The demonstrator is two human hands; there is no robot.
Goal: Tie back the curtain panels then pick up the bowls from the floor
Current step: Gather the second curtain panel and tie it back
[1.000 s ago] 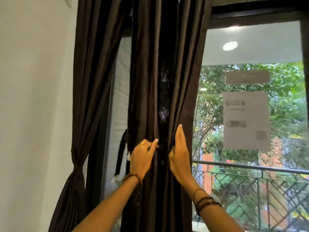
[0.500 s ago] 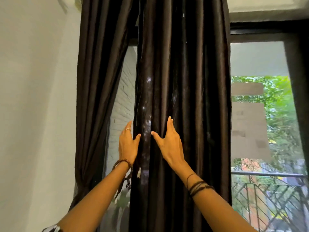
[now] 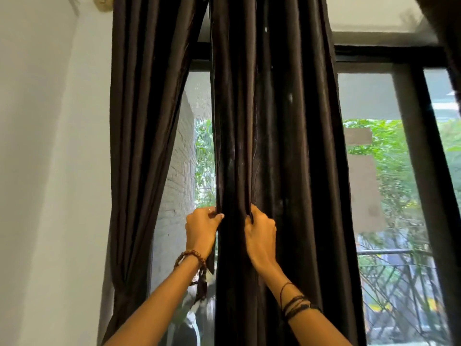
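A dark brown curtain panel [image 3: 279,146] hangs loose in front of the window, straight ahead of me. My left hand [image 3: 200,227] pinches its left edge at about chest height. My right hand [image 3: 260,231] is closed on a fold of the same panel just to the right. A second dark panel [image 3: 144,146] hangs at the left and is gathered in low down against the wall by a tie [image 3: 122,285]. A dark strap [image 3: 202,280] dangles below my left wrist. No bowls or floor are in view.
A white wall [image 3: 50,171] stands at the left. Black window frames [image 3: 424,171] cross the glass at the right, with papers stuck on the pane [image 3: 361,186]. Outside are trees and a metal balcony railing [image 3: 399,270]. Another dark curtain edge shows at the top right corner [image 3: 449,33].
My view has tilted upward. Both hands went from lying flat and open on the middle panel to closing on its folds, the left on the edge, the right on a pleat.
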